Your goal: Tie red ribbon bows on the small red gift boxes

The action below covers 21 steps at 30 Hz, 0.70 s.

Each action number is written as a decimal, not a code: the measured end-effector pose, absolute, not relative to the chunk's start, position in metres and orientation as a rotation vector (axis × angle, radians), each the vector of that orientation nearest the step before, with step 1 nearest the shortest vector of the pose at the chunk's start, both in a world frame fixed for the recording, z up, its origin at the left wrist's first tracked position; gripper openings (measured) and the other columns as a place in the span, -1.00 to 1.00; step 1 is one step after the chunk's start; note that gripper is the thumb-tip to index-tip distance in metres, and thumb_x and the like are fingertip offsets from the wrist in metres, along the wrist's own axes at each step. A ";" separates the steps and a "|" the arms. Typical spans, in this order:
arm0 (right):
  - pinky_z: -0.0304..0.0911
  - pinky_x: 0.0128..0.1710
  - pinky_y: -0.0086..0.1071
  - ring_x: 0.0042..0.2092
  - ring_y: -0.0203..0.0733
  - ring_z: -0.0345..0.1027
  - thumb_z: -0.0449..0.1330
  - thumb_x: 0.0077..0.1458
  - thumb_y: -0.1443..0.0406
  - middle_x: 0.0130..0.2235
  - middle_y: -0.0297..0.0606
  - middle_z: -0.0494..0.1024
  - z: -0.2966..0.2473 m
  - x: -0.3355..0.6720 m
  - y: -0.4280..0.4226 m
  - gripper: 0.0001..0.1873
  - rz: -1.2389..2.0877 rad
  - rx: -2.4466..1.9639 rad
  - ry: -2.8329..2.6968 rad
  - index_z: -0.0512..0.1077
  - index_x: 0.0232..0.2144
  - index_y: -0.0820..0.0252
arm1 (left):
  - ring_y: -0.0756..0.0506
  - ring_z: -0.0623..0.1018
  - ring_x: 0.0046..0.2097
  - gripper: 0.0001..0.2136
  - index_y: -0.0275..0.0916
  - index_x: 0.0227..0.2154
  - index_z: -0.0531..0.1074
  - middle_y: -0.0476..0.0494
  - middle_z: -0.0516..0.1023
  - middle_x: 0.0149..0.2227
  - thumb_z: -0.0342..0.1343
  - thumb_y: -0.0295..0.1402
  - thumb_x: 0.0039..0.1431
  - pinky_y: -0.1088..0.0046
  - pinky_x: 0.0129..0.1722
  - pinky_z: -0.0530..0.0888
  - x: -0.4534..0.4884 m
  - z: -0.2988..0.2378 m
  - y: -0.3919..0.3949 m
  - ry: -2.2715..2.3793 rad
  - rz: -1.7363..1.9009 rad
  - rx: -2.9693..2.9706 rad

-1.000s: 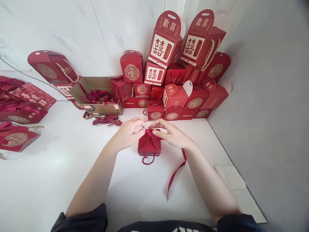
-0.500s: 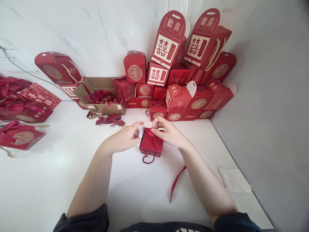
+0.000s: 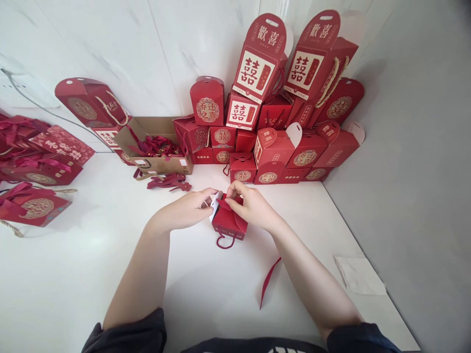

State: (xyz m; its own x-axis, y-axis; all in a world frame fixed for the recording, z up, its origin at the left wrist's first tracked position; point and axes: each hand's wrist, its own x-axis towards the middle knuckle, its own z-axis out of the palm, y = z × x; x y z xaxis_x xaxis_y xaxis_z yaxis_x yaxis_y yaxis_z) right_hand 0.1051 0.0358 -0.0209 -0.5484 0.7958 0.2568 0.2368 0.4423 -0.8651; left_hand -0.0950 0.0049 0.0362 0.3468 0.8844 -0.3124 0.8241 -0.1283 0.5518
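A small red gift box (image 3: 231, 224) with a dark red cord handle (image 3: 225, 245) stands on the white table before me. Its white-backed end flap (image 3: 214, 210) sticks up on the left side. My left hand (image 3: 193, 208) is closed at that flap, thumb and fingers against it. Over the box top, my right hand (image 3: 247, 202) pinches a red ribbon (image 3: 222, 203) between thumb and forefinger, the tip pointing at the flap. A red ribbon tail (image 3: 269, 284) lies on the table beside my right forearm; its link to the pinched end is hidden.
Behind stand stacked red gift boxes (image 3: 272, 152) against the marble wall. A cardboard box (image 3: 165, 166) holds dark red ribbons, with more ribbons (image 3: 171, 181) in front. Ribbon-tied boxes (image 3: 40, 206) sit at the left. A white cloth or paper (image 3: 360, 275) lies right, near a grey wall.
My right hand has moved left with the ribbon, bringing its tip to the white flap. My left fingers have come closer together on the flap.
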 end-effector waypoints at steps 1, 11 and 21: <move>0.24 -0.26 -0.36 -0.29 -0.23 0.39 0.06 0.14 0.36 -0.32 -0.37 0.49 -0.020 0.106 0.035 -0.94 1.065 -0.858 -2.026 0.25 -0.31 0.10 | -0.07 0.47 -0.32 -0.64 -0.11 0.02 0.34 -0.02 0.52 -0.27 -0.08 -0.33 0.16 0.46 -0.34 0.31 -0.095 0.036 0.005 1.494 0.117 1.958; 0.26 -0.21 -0.34 -0.26 -0.22 0.43 0.07 0.16 0.35 -0.29 -0.37 0.53 -0.028 0.101 0.037 -0.95 1.063 -0.858 -2.015 0.26 -0.31 0.09 | -0.04 0.44 -0.36 -0.75 -0.14 -0.10 0.35 0.01 0.47 -0.35 -0.09 -0.33 0.19 0.49 -0.41 0.28 -0.093 0.040 0.004 1.484 0.103 1.969; 0.26 -0.21 -0.34 -0.29 -0.22 0.42 0.06 0.16 0.35 -0.32 -0.37 0.52 -0.038 0.089 0.036 -0.94 1.023 -0.864 -1.981 0.26 -0.28 0.08 | -0.07 0.46 -0.36 -0.70 -0.19 -0.32 0.36 -0.04 0.46 -0.39 -0.17 -0.12 0.29 0.45 -0.40 0.28 -0.094 0.035 0.008 1.535 0.175 1.950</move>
